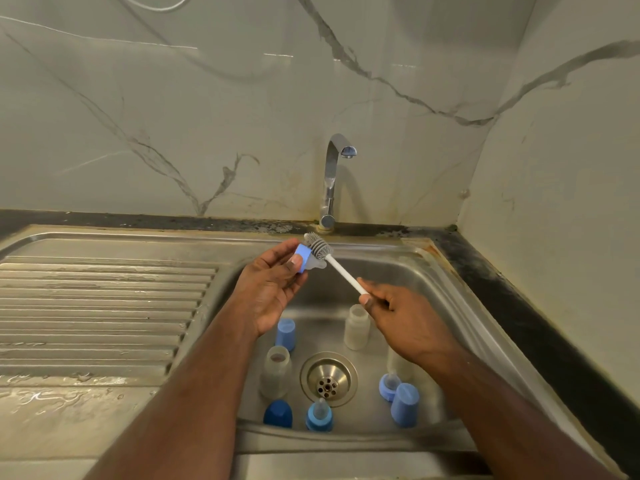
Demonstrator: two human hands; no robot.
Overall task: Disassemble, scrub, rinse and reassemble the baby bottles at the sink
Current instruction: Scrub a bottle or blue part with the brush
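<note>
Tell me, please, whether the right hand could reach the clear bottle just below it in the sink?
Probably not yet: the bottle stands unobstructed, but the right hand is gripping the brush.

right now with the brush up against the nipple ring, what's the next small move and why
Probably twist the brush against the blue ring and nipple. The left hand pinches the ring over the sink; the right hand grips the white handle, and the bristles sit beside the nipple. The tap shows no water, so scrubbing likely precedes rinsing.
</note>
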